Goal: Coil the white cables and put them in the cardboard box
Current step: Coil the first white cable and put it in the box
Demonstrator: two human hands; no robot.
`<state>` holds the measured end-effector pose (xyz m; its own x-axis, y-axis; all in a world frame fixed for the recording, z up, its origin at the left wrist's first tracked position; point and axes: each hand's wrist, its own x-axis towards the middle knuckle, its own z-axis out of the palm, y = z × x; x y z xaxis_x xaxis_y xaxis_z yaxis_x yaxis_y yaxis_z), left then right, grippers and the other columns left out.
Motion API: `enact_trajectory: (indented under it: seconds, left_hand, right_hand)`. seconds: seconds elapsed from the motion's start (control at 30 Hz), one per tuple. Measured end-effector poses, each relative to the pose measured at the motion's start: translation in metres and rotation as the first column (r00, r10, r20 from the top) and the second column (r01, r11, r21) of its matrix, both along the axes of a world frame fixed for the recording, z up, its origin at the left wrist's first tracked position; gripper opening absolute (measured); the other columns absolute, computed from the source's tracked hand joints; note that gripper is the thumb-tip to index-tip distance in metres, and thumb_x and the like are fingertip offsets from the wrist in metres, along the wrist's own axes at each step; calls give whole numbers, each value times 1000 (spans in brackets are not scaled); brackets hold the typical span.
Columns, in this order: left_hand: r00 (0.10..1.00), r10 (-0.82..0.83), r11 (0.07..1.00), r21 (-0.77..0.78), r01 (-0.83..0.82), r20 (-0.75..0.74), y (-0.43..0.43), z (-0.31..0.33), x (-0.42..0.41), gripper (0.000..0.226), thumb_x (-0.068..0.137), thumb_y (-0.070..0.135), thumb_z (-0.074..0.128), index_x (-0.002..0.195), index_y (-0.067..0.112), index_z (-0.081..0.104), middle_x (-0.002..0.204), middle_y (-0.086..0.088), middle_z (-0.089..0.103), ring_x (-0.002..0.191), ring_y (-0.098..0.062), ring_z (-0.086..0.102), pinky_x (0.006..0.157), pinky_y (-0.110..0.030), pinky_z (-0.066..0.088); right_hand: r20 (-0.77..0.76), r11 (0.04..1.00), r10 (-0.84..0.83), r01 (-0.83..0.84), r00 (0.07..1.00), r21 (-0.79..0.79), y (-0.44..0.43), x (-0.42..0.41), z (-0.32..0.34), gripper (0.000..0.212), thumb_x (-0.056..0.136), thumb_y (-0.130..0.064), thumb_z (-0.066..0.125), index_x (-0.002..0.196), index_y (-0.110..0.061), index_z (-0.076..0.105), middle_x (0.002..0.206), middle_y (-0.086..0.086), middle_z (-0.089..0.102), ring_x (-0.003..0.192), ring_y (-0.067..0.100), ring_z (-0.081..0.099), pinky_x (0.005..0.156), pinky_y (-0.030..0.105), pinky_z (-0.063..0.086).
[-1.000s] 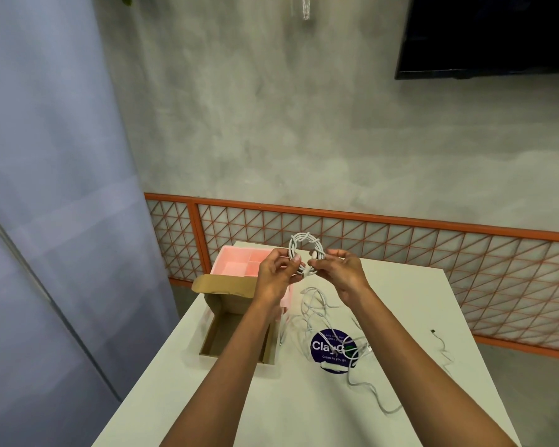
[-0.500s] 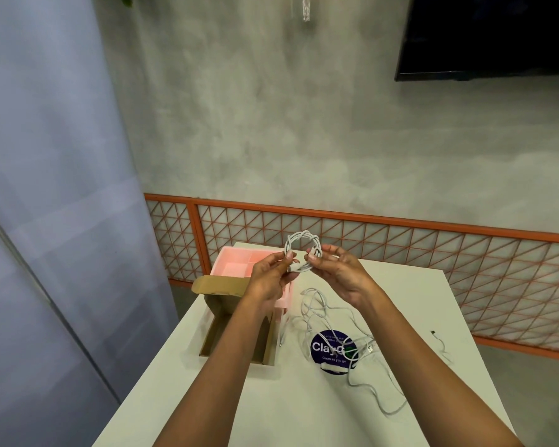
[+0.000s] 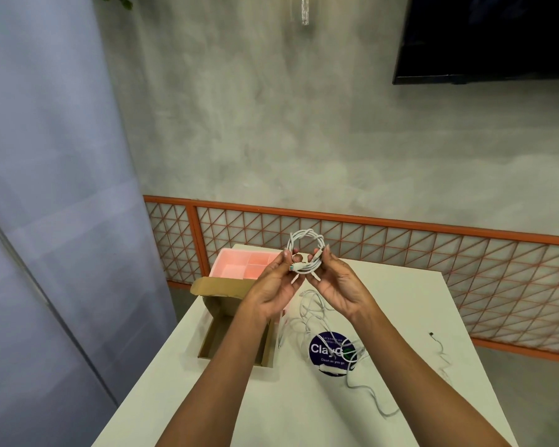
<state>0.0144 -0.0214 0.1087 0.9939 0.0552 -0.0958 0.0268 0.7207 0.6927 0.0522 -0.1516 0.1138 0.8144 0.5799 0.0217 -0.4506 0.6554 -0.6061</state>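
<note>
- While both hands are raised above the white table [image 3: 400, 301], a coiled white cable [image 3: 305, 250] is held upright between them, its ring standing above the fingertips and its lower arc caught in the grip.
- Left hand [image 3: 273, 285]: palm turned inward, thumb and fingers closed on the left-hand lower part of the coil, pinching it near a plug end that points left.
- Right hand [image 3: 339, 287]: palm turned inward, fingers closed on the right-hand lower part of the coil; two short cable tails hang down between the palms.
- Cardboard box [image 3: 213, 346]: open, on the table's left side, below and to the left of the hands; the left forearm crosses over it. One flap [image 3: 220, 287] stands up at its far end.
- Pink tray [image 3: 236, 267]: divided into compartments, just beyond the box, behind the left hand.
- Loose white cables [image 3: 317, 309]: uncoiled, lying tangled on the table below the right hand, apart from the held coil, running on toward the near right.
- Round dark blue sticker [image 3: 328, 353]: on the tabletop, with loose cable lying across its right part.
- Thin cable with a dark tip [image 3: 436, 341]: lies near the table's right edge, well apart from both hands.
</note>
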Motion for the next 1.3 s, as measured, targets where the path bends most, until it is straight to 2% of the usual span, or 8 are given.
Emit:
enact_trajectory:
  seconds: [0.13, 0.33, 0.43, 0.6, 0.73, 0.93, 1.13, 1.3]
  left_hand:
    - [994, -50, 995, -77, 58, 93, -1, -2, -3, 20, 86, 22, 51, 98, 8, 59, 70, 0, 62, 79, -12, 66, 77, -23, 55]
    - [997, -15, 959, 284, -7, 75, 10, -6, -3, 17, 95, 10, 49, 104, 7, 64, 93, -8, 68, 91, -17, 65, 88, -29, 52]
    - [997, 8, 894, 446, -41, 74, 12, -1, -4, 18, 96, 8, 49, 103, 9, 65, 89, -6, 66, 86, -15, 62, 78, -23, 54]
    - [991, 107, 802, 583, -132, 76, 19, -1, -5, 22, 92, 7, 57, 111, 7, 66, 101, -4, 69, 96, -19, 64, 82, -29, 55]
    - [976, 192, 733, 646, -214, 106, 26, -2, -14, 22, 86, 2, 64, 107, 8, 64, 94, -6, 62, 84, -19, 66, 63, -25, 58]
    - [987, 94, 584, 810, 51, -130, 52, -17, -37, 25, 77, 5, 75, 99, 3, 64, 89, -8, 70, 72, -18, 71, 61, -31, 60]
    - [926, 3, 503, 801, 325, -378, 81, -51, -52, 22, 78, 5, 74, 97, 1, 62, 96, -13, 71, 86, -28, 71, 67, -34, 61]
    - [906, 49, 518, 786, 337, -420, 100, -83, -59, 16, 80, 5, 72, 91, 5, 61, 84, -8, 68, 72, -18, 68, 62, -27, 59]
  right_hand:
    - [13, 992, 63, -64, 998, 108, -1, -1, -8, 38, 55, -15, 90, 86, -4, 71, 80, 8, 69, 76, 16, 70, 74, 29, 58]
    - [18, 999, 38, -37, 999, -28, -13, 4, -5, 17, 80, -16, 64, 95, -9, 65, 81, 4, 68, 82, 15, 65, 80, 29, 55]
    - [62, 973, -78, 90, 995, -214, -12, 8, -6, 14, 94, -17, 51, 96, -12, 63, 78, 2, 68, 81, 13, 62, 74, 25, 55]
    - [296, 881, -126, 244, 947, -405, -16, 10, -6, 6, 93, -12, 56, 95, -10, 61, 89, 7, 70, 81, 15, 67, 72, 26, 56]
    - [383, 810, -155, 338, 911, -478, -15, 6, -10, 4, 90, -6, 59, 93, -6, 62, 87, 10, 67, 74, 15, 67, 66, 27, 59]
    - [374, 613, 19, 285, 927, -737, -10, -3, -39, 14, 88, -4, 64, 101, 0, 66, 81, 15, 65, 64, 18, 63, 58, 25, 59]
    - [171, 538, 167, 55, 971, -841, 12, -20, -76, 11, 87, 2, 63, 98, 4, 63, 70, 12, 63, 57, 17, 63, 57, 27, 60]
    - [88, 522, 171, -15, 981, -853, 38, -31, -104, 11, 82, 5, 67, 92, 4, 63, 71, 15, 63, 58, 21, 62, 60, 28, 60]
